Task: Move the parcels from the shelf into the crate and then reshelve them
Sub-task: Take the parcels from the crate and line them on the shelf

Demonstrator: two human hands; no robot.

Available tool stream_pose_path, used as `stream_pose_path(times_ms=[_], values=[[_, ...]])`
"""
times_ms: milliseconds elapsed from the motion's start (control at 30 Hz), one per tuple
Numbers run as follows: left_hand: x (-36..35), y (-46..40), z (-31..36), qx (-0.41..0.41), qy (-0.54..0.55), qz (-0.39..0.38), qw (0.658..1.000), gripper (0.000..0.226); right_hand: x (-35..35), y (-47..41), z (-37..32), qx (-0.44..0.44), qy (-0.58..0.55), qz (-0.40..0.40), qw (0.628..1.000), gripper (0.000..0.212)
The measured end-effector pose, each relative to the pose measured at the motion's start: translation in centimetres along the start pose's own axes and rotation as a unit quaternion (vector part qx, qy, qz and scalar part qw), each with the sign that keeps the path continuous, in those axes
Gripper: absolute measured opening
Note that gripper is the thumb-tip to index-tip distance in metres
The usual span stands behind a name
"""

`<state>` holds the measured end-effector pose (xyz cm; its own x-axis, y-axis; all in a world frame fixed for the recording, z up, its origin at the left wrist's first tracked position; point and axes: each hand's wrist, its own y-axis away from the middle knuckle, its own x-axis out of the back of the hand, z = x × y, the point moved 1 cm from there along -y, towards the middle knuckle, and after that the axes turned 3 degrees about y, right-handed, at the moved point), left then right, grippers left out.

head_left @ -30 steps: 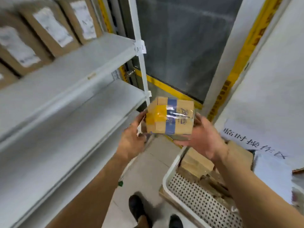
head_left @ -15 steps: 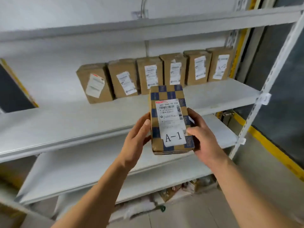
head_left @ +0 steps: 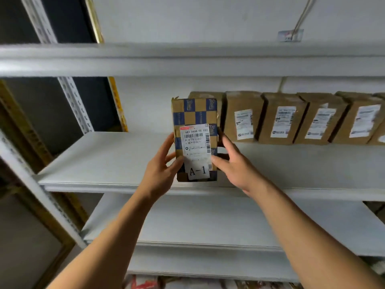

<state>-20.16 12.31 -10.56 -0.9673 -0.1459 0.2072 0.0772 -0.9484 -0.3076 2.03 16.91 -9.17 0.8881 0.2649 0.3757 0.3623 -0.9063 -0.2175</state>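
A brown parcel with blue checks and a white label marked A-1 (head_left: 194, 140) stands upright over the front of the white middle shelf (head_left: 108, 161). My left hand (head_left: 161, 170) holds its left edge, thumb on the front. My right hand (head_left: 233, 165) holds its right edge, fingers curled behind. A row of several brown parcels (head_left: 281, 118) with white labels stands along the back of the same shelf, to the right of the held parcel. The crate is out of view.
An upper shelf (head_left: 187, 59) runs overhead and a bare lower shelf (head_left: 208, 224) lies beneath. White slotted uprights (head_left: 75, 105) stand at the left. Items show dimly on the floor level (head_left: 145, 284) below.
I turned from the crate to the shelf. The parcel has been turned label-forward, raised and carried left to the middle shelf, left of the row. Both hands still hold it.
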Motion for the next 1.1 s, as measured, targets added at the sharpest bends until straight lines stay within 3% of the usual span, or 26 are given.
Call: stream_pose_path(times_ms=[200,400,633,767,1100], values=[[4.7,-4.2,-2.2,0.017,-0.061,0.095,0.993,0.072,-6.0,-9.7,1.3,0.001,0.035,-0.003,0.999,0.070],[8.8,-11.3,-6.0,0.068,-0.029,0.114,0.991,0.080,-10.7,-16.7,1.4,-0.009,0.030,0.062,0.998,0.069],[10.7,-19.4,-10.0,0.069,-0.031,0.033,0.997,0.072,-13.2,-23.1,4.5,-0.106,0.064,0.209,0.970,0.057],[10.7,-22.8,-11.9,0.078,-0.017,0.026,0.996,0.071,-14.3,-25.4,5.7,-0.121,0.084,0.272,0.951,0.052],[11.0,-25.1,-14.4,0.047,-0.023,0.024,0.998,0.076,-16.3,-27.7,6.1,-0.139,0.097,0.304,0.937,0.059]])
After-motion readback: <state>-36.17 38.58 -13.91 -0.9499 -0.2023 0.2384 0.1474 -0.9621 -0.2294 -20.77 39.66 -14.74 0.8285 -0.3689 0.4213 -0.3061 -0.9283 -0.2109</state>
